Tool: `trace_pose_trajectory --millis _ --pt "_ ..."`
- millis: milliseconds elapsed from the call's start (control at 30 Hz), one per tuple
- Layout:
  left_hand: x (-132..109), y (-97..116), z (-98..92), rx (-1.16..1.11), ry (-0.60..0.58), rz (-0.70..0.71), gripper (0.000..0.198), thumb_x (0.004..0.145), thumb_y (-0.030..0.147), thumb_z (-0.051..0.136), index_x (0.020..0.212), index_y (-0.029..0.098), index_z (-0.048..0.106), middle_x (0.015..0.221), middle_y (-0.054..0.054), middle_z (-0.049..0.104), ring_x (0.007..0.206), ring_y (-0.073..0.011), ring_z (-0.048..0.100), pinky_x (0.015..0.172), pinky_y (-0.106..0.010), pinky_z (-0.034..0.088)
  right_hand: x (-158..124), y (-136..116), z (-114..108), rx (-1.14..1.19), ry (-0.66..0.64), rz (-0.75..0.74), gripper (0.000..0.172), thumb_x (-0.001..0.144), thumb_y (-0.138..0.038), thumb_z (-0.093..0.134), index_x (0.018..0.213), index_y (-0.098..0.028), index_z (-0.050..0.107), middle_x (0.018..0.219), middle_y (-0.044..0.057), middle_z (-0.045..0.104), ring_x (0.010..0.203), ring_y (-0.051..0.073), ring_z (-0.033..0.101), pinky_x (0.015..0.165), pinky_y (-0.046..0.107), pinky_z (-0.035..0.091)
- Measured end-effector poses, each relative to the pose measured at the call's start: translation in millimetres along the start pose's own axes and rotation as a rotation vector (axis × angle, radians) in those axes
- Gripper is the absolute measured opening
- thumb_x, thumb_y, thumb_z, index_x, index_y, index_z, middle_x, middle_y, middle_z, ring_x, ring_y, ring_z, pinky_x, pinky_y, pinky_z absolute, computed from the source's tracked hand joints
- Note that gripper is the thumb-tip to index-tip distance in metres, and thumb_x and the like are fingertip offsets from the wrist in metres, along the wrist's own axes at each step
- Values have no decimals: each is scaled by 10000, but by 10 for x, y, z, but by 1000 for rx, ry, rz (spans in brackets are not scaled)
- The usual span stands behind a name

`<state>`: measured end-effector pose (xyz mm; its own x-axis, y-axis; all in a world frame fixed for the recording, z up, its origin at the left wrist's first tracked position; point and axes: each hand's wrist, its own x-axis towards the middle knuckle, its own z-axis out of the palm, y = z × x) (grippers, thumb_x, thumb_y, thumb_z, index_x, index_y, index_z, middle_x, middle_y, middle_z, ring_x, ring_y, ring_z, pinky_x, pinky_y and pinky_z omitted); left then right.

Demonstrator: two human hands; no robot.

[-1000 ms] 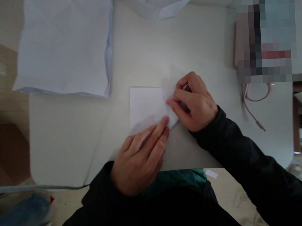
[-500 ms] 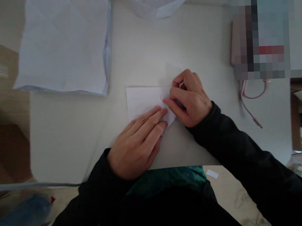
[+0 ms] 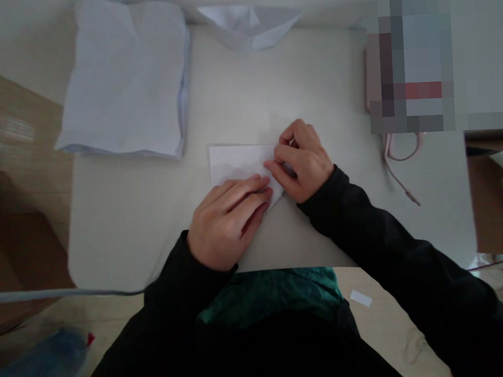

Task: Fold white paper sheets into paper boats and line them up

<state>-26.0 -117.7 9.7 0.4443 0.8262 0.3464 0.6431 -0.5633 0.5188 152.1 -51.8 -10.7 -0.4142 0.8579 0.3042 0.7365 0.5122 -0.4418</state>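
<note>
A folded sheet of white paper (image 3: 232, 159) lies on the white table, with a slanted edge at its lower right. My left hand (image 3: 228, 220) rests on the lower part of the paper, fingers stretched out and pressing it down. At the paper's right side, my right hand (image 3: 304, 163) is closed, with thumb and curled forefinger pinching the paper near its upper right corner. Both hands cover parts of the paper, so its full outline and the folds beneath are hidden.
A stack of white paper (image 3: 126, 88) lies at the back left. Behind the hands stands a folded paper boat (image 3: 250, 30). A pink cable (image 3: 396, 179) trails below a blurred-out area at the right. A grey cable (image 3: 72, 293) crosses the table's front left edge.
The view has shifted, showing more of the paper boat and the back of the table. My left fingers have slid slightly up the paper and bent a little; my right hand keeps its pinch.
</note>
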Motion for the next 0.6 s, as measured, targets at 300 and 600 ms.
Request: trace_pose_trajectory --millis 300,600 --pt "-4 12 0 35 29 7 199 867 188 587 1043 204 680 1148 -40 685 1044 -178 651 888 -333 573 8 6 25 -12 1 -10 228 848 -262 489 640 -180 535 900 107 508 835 229 461 732 411 409" --pt "-15 21 -14 54 15 -7 214 874 194 579 1066 229 667 1165 -15 679 1054 -174 648 867 -331 578 1 -11 55 5 27 14 237 851 -270 497 632 -185 526 893 93 494 836 224 455 747 421 414"
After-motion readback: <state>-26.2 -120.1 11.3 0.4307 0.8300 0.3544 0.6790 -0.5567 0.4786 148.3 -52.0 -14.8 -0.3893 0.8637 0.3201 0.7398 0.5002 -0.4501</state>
